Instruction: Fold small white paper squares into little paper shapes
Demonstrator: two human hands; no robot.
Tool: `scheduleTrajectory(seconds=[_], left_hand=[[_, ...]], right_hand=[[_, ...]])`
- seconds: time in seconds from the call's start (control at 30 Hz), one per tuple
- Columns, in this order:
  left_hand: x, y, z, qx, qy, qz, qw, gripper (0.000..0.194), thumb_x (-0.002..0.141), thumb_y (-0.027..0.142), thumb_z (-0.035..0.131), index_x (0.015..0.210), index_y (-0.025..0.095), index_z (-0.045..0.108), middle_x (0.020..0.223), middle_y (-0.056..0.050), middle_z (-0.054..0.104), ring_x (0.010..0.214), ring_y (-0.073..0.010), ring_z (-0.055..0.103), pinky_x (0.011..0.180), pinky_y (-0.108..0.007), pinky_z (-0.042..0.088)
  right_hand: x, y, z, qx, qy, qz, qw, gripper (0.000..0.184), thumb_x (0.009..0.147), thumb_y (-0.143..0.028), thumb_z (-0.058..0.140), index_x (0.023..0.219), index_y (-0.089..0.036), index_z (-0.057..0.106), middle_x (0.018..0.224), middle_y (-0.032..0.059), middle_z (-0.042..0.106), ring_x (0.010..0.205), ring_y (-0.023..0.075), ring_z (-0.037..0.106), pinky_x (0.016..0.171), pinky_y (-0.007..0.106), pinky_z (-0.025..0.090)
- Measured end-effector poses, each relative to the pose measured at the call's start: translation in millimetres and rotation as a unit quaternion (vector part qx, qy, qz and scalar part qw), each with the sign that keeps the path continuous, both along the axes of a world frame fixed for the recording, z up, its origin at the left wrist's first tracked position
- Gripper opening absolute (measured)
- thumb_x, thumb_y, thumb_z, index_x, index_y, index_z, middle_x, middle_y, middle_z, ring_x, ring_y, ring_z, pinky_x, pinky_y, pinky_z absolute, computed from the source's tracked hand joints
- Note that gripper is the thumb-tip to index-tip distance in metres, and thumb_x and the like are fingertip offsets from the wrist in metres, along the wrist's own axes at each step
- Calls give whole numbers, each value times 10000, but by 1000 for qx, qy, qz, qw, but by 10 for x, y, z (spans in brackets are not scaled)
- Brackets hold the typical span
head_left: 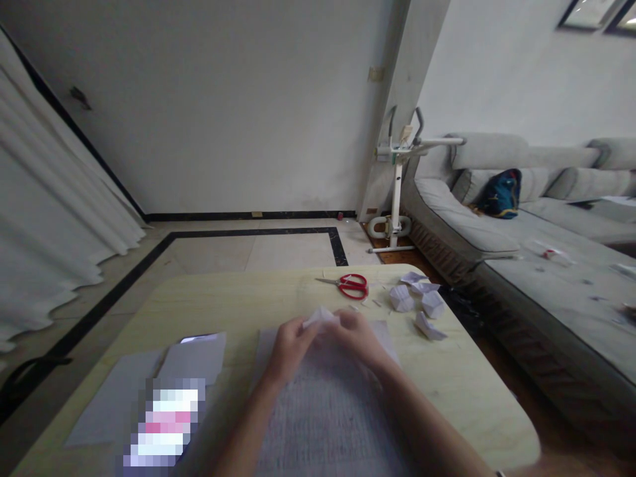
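Between my two hands is a small piece of folded white paper (320,317), pinched from both sides. My left hand (289,344) has its thumb and fingers closed on the paper's left edge. On the opposite edge, my right hand (356,336) grips it the same way. Under both hands lies a large printed sheet (332,417) with dense lines of text. Just beyond my right hand are red-handled scissors (352,286), blades pointing left. Several folded white paper pieces (401,298) sit at the table's right side, with small scraps near them.
The pale wooden table (238,298) has rounded corners. At its left lie white sheets (119,391) and a lit phone (166,424), its screen blurred. A grey sofa (546,265) with a blue bag (503,193) stands right, near a white exercise machine (396,192).
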State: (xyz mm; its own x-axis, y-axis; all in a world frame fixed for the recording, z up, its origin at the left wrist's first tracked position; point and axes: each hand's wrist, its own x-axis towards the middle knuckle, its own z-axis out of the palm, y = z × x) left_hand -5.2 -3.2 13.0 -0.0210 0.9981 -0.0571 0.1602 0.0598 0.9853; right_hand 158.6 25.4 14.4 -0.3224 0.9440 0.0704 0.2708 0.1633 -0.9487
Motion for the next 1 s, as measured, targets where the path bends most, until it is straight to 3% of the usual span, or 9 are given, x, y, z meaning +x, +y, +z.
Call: scheduleTrajectory(seconds=[0.17, 0.37, 0.53, 1.0], left_hand=[[9, -17, 2, 3, -16, -14, 1000, 324, 783, 442, 607, 797, 128, 686, 640, -29, 674, 590, -174, 618, 538, -228, 440], [-17, -15, 11, 14, -4, 5, 1000, 356, 803, 461, 580, 669, 137, 636, 562, -7, 614, 548, -155, 573, 529, -226, 410], [-31, -20, 38, 23, -7, -12, 1000, 353, 812, 462, 562, 692, 143, 653, 575, -10, 625, 553, -159, 574, 524, -227, 410], [-53, 17, 17, 31, -7, 34, 999, 335, 786, 423, 612, 584, 156, 604, 527, -6, 615, 529, -149, 566, 535, -219, 405]], right_hand=[[-12, -10, 1, -25, 1, 2, 1000, 257, 804, -358, 590, 713, -129, 660, 631, 6, 594, 580, 124, 507, 500, 203, 360], [-7, 6, -28, -8, -2, -14, 1000, 166, 775, -238, 551, 683, -134, 643, 614, -9, 583, 563, 114, 507, 492, 198, 353], [-21, -18, 1, -46, 34, -9, 998, 178, 774, -279, 554, 702, -135, 630, 598, -15, 564, 537, 110, 491, 474, 199, 349], [-7, -5, 2, -110, 77, -27, 991, 353, 773, -449, 608, 621, -131, 597, 515, -36, 452, 455, 80, 379, 428, 200, 273]])
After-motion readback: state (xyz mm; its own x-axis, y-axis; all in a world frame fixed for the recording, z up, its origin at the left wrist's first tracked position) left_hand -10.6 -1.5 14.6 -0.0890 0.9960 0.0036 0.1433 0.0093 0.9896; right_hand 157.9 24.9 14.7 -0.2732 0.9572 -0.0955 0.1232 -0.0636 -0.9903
